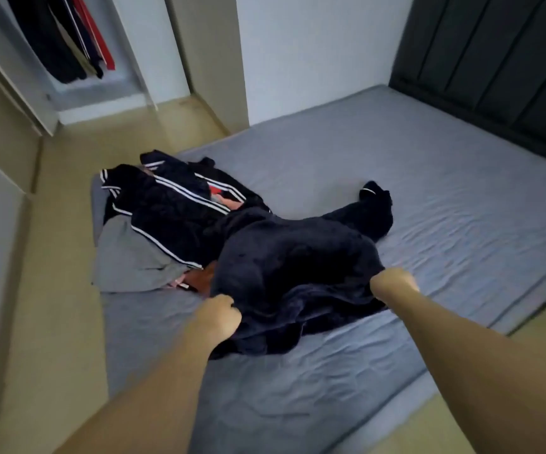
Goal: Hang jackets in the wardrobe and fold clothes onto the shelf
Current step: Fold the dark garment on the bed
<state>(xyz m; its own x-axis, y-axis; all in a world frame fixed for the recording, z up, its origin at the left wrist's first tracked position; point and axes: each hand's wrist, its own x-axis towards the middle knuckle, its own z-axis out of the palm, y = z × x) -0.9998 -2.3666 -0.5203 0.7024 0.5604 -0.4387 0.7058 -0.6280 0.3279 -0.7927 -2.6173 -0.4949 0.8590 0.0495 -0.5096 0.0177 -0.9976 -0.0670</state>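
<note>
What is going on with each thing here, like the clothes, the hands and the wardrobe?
Left hand: grips the near edge of the dark jacket.
Right hand: grips the same edge, further right.
Dark jacket: spread out on the bed, edge lifted.
Pile of clothes: heaped, unfolded, at the bed's left edge.
Bed: grey sheet, wrinkled.
Wardrobe: open, clothes hanging inside.

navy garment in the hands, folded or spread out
Spread out, not folded: the navy garment lies rumpled across the bed, left hand and right hand gripping its near edge.

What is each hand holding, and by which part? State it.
Both hands grip the dark garment at its near edge: left hand at the left corner, right hand at the right.
</note>
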